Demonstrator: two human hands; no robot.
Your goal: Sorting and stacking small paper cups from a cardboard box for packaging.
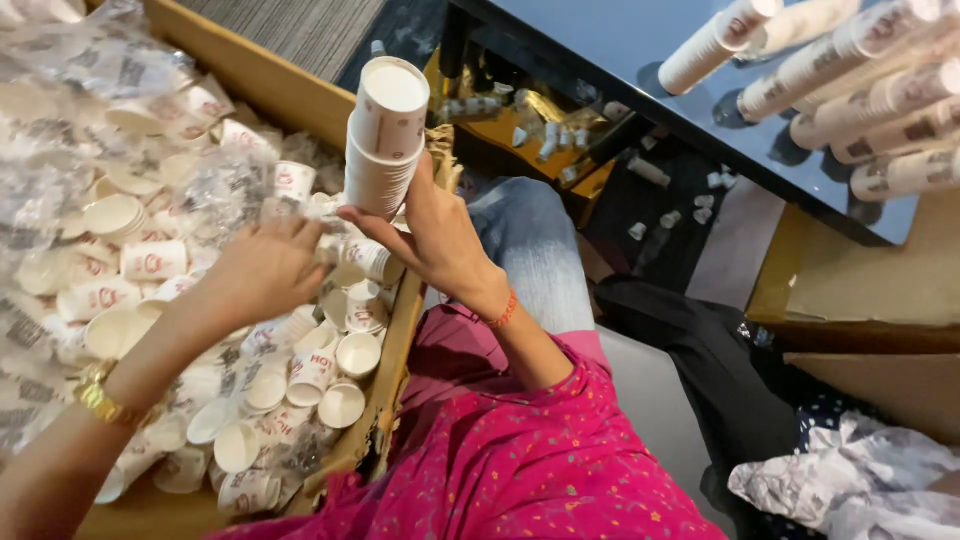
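Right hand (432, 232) clamped round base of cup stack (385, 140), held tilted above box edge (398, 340). Left hand (262, 268) down among loose cups (300, 370) in box, fingers curled, hold unclear. Risk: stack tall, gripped low only, top cups may slide off; plastic wrap (60, 120) may snag reaching hand.

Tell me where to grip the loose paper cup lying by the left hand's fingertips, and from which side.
Judging by its pose, take the loose paper cup around its side wall, coming from above. It lies among other cups in the cardboard box, so only its upper side is free. The left hand is nearest; the right hand holds the stack of cups.
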